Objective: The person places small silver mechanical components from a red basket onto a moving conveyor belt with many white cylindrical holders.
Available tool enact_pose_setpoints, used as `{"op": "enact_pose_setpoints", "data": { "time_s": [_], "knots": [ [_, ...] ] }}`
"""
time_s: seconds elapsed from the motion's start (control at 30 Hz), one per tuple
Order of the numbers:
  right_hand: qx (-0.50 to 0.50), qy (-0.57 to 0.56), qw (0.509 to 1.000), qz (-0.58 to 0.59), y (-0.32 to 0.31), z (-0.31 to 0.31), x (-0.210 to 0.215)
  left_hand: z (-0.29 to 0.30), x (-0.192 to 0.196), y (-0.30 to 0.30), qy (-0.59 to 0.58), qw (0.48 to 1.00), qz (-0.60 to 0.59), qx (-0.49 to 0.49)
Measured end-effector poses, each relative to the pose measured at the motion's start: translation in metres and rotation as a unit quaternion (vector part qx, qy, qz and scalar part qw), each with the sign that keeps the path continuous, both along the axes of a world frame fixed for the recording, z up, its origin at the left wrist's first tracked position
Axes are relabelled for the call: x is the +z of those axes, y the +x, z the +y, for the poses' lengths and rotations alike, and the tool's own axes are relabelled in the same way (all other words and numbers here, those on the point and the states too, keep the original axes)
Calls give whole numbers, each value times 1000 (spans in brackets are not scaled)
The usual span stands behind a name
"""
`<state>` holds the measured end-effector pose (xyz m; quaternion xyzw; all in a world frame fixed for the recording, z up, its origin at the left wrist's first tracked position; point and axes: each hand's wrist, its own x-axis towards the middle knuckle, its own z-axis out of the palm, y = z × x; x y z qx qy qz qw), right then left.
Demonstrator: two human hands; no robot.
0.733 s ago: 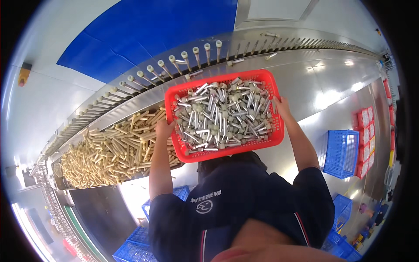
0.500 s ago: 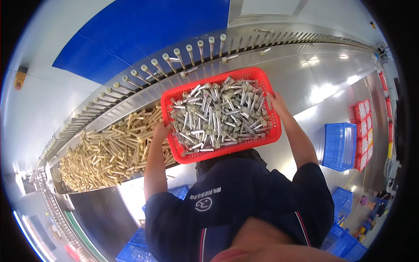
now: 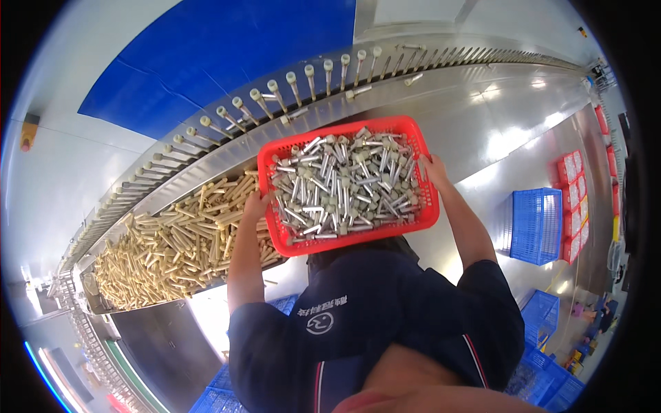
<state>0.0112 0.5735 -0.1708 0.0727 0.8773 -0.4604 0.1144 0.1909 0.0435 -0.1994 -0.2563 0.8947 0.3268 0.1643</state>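
In front of my body is a red plastic basket (image 3: 350, 246), held by its two short sides. It is filled with many small silvery metal tubes with greenish-grey caps (image 3: 344, 182). My left hand (image 3: 257, 205) is closed round the left rim, while my right hand (image 3: 432, 171) grips the right rim; some fingers of both are hidden by the basket wall. Just left of my left hand lies a large heap of beige sticks (image 3: 179, 237) in a long metal tray. Beyond the basket runs a curved row of upright pins, several topped with pale cup-like caps (image 3: 309, 71).
Behind the basket stretches a shiny steel ledge (image 3: 454, 103) with a few loose tubes on it. A blue sheet (image 3: 227, 55) covers part of the far surface. To the right stand stacked blue crates (image 3: 536, 226) and red baskets (image 3: 573, 206). More blue crates sit low at right.
The row of pins has shifted to the right in view. Its far edge now lower, the basket is slightly nearer my body and still held by both hands.
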Motion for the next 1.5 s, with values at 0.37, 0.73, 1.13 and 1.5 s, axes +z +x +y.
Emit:
{"op": "enact_pose_setpoints", "data": {
  "time_s": [0.37,0.73,1.13,1.5],
  "knots": [
    [3,-46,998,-36,-14,4,-22,-22,-17,28,441,879,13,178],
    [-24,97,995,-5,-20,3,-49,18,17,12,312,945,59,79],
    [18,70,996,49,-33,14,-30,67,38,45,436,835,202,270],
    [107,173,978,46,-106,17,-4,62,31,11,422,850,13,315]
  ]
}}
